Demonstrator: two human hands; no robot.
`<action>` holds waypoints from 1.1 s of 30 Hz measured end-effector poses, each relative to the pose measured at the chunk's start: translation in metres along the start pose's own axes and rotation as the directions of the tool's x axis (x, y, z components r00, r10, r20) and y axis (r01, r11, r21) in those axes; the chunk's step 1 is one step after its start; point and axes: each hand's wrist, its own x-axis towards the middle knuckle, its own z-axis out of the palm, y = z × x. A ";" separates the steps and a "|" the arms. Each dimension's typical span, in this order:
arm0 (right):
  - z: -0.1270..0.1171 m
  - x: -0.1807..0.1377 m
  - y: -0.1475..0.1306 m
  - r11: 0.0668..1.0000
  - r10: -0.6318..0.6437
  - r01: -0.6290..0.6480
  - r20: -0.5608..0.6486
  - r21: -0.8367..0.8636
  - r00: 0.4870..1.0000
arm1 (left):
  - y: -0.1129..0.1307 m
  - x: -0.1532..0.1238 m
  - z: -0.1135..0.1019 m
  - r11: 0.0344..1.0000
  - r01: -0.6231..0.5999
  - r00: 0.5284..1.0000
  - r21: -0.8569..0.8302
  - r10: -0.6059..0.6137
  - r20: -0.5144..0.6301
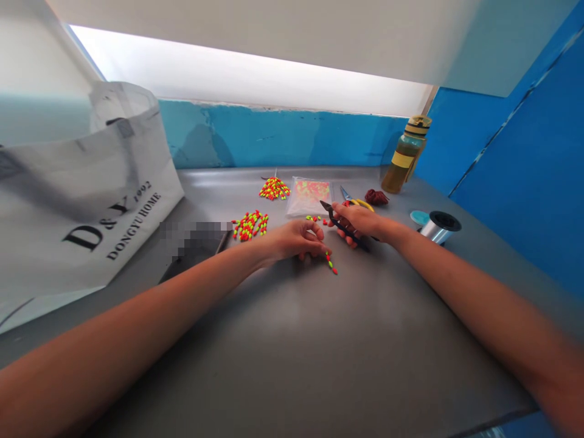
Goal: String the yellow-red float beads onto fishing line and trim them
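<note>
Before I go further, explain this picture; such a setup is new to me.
No machine here: each grip is a person's bare hand. The one picture comes from a camera worn on that person's head, looking forward and down. The left grip pinches a short row of red and yellow-green beads; the right grip holds dark pliers. On the grey table lie a near heap and a far heap of similar beads and a clear bag of more. To the right are a spool and a bottle; a white bag stands at the left.
</note>
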 end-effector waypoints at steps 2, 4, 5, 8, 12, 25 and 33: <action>-0.001 0.000 0.000 1.000 -0.016 0.016 0.008 -0.014 1.000 | 0.000 -0.001 0.000 1.000 -0.009 1.000 0.022 0.009 0.002; -0.001 -0.002 -0.001 0.997 -0.045 0.046 0.026 -0.057 0.999 | 0.001 -0.001 0.001 0.999 -0.031 0.999 0.025 0.031 -0.013; -0.001 -0.003 -0.001 0.994 -0.062 0.065 0.035 -0.083 0.997 | 0.002 -0.002 0.001 0.999 -0.039 0.999 0.021 0.040 -0.031; 0.000 -0.006 -0.003 0.987 -0.096 0.102 0.049 -0.121 0.994 | 0.005 -0.001 -0.002 0.997 -0.056 0.986 0.058 0.065 -0.155; 0.001 -0.007 -0.003 0.993 -0.082 0.086 0.047 -0.086 0.996 | 0.001 0.003 -0.011 0.892 -0.055 0.898 0.449 0.241 -0.368; 0.001 -0.005 -0.001 0.987 -0.109 0.113 0.048 -0.112 0.993 | -0.018 0.000 -0.008 0.296 -0.030 0.872 0.955 0.474 -0.120; 0.000 0.001 0.006 0.986 -0.101 0.105 0.042 -0.132 0.994 | -0.025 0.002 0.003 0.288 -0.083 0.913 0.954 0.406 -0.043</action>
